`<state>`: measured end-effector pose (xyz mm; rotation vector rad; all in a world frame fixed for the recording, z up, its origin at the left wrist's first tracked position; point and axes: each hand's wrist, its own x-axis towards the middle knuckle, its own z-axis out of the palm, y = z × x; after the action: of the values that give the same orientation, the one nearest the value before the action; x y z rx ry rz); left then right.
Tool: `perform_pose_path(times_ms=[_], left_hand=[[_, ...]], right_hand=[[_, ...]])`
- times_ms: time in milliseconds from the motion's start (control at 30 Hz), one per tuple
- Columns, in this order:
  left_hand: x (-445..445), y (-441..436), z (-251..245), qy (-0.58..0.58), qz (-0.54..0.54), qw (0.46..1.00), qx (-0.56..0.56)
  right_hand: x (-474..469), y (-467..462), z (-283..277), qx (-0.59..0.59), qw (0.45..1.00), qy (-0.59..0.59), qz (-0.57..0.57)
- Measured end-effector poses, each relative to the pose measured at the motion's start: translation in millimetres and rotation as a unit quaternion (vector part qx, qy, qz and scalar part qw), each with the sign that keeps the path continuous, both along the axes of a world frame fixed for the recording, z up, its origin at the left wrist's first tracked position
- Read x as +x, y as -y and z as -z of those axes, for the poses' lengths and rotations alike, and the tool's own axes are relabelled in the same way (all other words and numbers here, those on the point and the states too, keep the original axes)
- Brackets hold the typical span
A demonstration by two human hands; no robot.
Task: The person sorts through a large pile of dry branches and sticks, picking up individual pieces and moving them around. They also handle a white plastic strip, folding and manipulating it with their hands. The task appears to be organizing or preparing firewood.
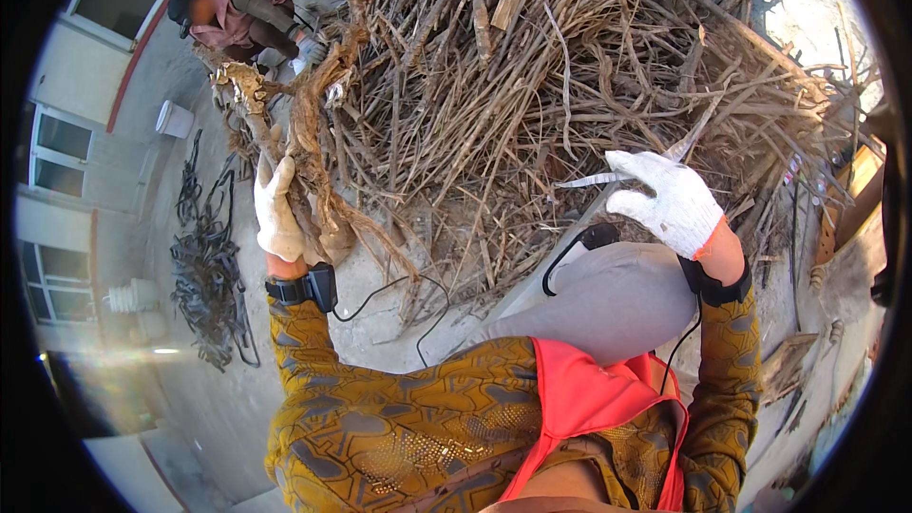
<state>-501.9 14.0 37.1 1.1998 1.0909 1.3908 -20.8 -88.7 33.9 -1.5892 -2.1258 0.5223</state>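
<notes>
My left hand [278, 206], in a pale work glove, grips a thick gnarled branch [308, 114] with forked, peeling stems. This branch rises above the hand, and one thin stem hangs down to its right. Over my bent right knee is my right hand [659, 199], in a white knit glove with an orange cuff. Its thumb and fingers are parted. A thin pale strip [591, 179] shows at its fingertips, and a pointed pale piece [695, 135] sticks out beyond its back; whether the hand holds either is unclear. A large heap of dry sticks [484, 100] lies before me.
A co-worker [249, 21] with gloved hands crouches at the upper left beside the heap. A white bucket [174, 120] stands near the wall, with a tangle of dark strips [206, 278] on the concrete. Thin black cables run from my wrist straps. Wooden boards [855, 192] lie at the right.
</notes>
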Motion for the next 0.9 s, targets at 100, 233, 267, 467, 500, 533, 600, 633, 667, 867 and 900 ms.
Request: perform_pose_path(times_ms=[100,233,267,467,500,533,600,633,667,867,900], left_hand=[[-2.5,10.3,12.0,0.025,-0.045,0.998,-0.023],[-15.8,-17.5,32.2,-0.016,-0.166,0.984,0.060],[-24.8,-32.3,32.3,-0.027,-0.175,0.982,0.061],[-97.7,-217.1,-10.2,-0.233,-0.170,0.952,0.106],[-110.4,-250.3,-21.8,-0.276,-0.154,0.949,0.027],[-115.9,-281.1,-27.4,-0.320,-0.244,0.915,-0.015],[-118.4,-322.1,-35.5,-0.413,-0.424,0.800,-0.092],[-104.9,-337.1,-28.2,-0.466,-0.487,0.732,-0.103],[-84.7,-344.7,-16.3,-0.466,-0.432,0.765,-0.106],[125.3,-256.4,145.8,-0.305,0.156,0.939,-0.032],[162.9,-230.1,172.3,-0.290,0.212,0.929,-0.084]], right_hand=[[19.1,5.8,12.8,-0.025,0.996,-0.083,0.019],[42.2,17.7,25.5,-0.071,0.988,-0.118,0.075],[49.1,22.7,27.4,-0.084,0.984,-0.131,0.090],[75.6,41.6,45.4,-0.139,0.947,-0.234,0.170],[74.2,43.8,47.8,-0.170,0.931,-0.242,0.214],[72.5,45.0,48.2,-0.194,0.916,-0.261,0.235],[63.5,49.4,42.5,-0.122,0.938,-0.255,0.203],[58.3,54.6,34.0,-0.129,0.935,-0.223,0.244],[55.8,59.6,21.6,-0.044,0.973,-0.119,0.193],[37.7,116.2,-80.6,0.248,0.951,-0.183,0.012],[39.1,122.3,-95.6,0.291,0.942,-0.169,-0.015]])
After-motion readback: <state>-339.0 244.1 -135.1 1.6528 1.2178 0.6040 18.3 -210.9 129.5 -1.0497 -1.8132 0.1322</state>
